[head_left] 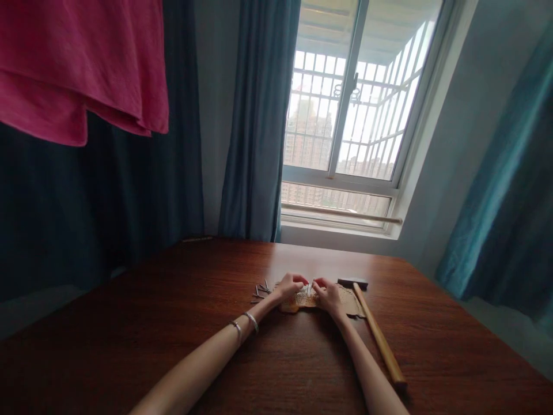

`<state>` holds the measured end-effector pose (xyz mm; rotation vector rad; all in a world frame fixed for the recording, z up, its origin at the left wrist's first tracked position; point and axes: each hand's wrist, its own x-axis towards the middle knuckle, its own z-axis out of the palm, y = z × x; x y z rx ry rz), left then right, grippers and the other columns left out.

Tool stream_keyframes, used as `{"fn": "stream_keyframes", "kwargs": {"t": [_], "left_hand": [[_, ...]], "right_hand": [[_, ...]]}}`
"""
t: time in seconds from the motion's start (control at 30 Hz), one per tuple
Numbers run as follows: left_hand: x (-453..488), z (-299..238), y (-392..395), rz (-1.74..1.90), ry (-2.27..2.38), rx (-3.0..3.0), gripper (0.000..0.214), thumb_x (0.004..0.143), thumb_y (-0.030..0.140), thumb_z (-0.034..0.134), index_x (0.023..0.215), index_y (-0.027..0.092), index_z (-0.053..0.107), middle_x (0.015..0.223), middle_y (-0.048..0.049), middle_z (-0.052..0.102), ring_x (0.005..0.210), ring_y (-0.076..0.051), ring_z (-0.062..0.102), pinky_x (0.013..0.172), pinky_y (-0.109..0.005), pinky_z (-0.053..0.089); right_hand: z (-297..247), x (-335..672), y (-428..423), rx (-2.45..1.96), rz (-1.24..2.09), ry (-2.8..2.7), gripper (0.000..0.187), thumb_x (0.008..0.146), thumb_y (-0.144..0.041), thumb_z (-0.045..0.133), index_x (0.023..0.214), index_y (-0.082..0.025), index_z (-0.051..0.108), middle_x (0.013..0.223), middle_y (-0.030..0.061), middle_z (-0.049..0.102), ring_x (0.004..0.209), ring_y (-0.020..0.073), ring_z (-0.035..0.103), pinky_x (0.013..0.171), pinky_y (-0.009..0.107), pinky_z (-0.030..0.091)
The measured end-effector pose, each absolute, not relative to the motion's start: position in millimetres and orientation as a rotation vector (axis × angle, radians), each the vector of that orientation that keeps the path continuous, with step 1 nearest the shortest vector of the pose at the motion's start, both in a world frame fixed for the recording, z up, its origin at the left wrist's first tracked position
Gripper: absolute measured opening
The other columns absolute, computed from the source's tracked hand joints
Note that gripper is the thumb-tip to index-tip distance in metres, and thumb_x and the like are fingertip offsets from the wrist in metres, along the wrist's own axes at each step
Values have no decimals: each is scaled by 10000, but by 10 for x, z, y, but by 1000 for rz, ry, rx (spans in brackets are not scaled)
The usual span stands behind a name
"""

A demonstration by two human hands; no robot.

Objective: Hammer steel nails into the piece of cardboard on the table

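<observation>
My left hand [291, 285] is closed in a pinch over a piece of cardboard [352, 303] lying on the table; what its fingertips hold is too small to make out. Facing it, my right hand [327, 295] pinches a thin silvery nail [313, 283] between thumb and fingers. Under and between both hands, the surface looks mottled white and orange. Several loose nails [260, 291] lie beside the left hand. A hammer [380, 337] with a wooden handle rests to the right, its dark head at the cardboard's far corner.
The brown wooden table [173, 311] stretches out on all sides of the hands. Beyond it are a barred window [345, 115] and blue curtains [259, 115]. A pink cloth [86, 69] hangs at the upper left.
</observation>
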<state>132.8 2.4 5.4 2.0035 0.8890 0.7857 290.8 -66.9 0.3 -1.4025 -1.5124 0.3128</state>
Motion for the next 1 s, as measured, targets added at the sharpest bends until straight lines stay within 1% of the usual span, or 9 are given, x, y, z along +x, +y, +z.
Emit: {"fn": "stream_keyframes", "kwargs": {"t": [0.17, 0.37, 0.5, 0.73, 1.0], "left_hand": [[1304, 37, 25, 778, 837, 2059, 316, 667, 237, 495, 881, 106, 687, 811, -48, 684, 764, -166, 589, 693, -233, 437], [1289, 18, 20, 761, 744, 2090, 308, 677, 319, 564, 867, 111, 690, 790, -47, 687, 747, -166, 593, 671, -225, 435], [1282, 5, 8, 782, 761, 2119, 328, 696, 363, 567, 856, 107, 694, 775, -52, 688, 731, -161, 591, 654, -218, 428], [1277, 8, 10, 788, 792, 2158, 340, 712, 390, 543, 825, 112, 702, 748, -43, 687, 697, -147, 581, 632, -204, 418], [1290, 25, -23, 804, 839, 2161, 286, 698, 343, 547, 792, 122, 702, 730, -33, 683, 698, -146, 583, 635, -201, 421]], "right_hand": [[-24, 2913, -670, -1406, 299, -1532, 292, 753, -359, 480, 806, -152, 679, 724, 64, 683, 681, 183, 617, 664, 274, 459], [-72, 2914, -666, -1409, 294, -1556, 280, 756, -363, 484, 806, -164, 674, 736, 50, 687, 690, 175, 622, 658, 267, 466], [-93, 2914, -658, -1412, 291, -1568, 283, 762, -368, 478, 821, -169, 672, 741, 45, 688, 700, 172, 625, 666, 268, 470], [-129, 2904, -651, -1423, 269, -1574, 288, 772, -383, 473, 808, -169, 663, 724, 44, 686, 672, 170, 625, 631, 263, 470], [-134, 2881, -661, -1409, 239, -1612, 242, 774, -341, 484, 768, -175, 659, 721, 36, 683, 667, 151, 620, 620, 230, 456]]}}
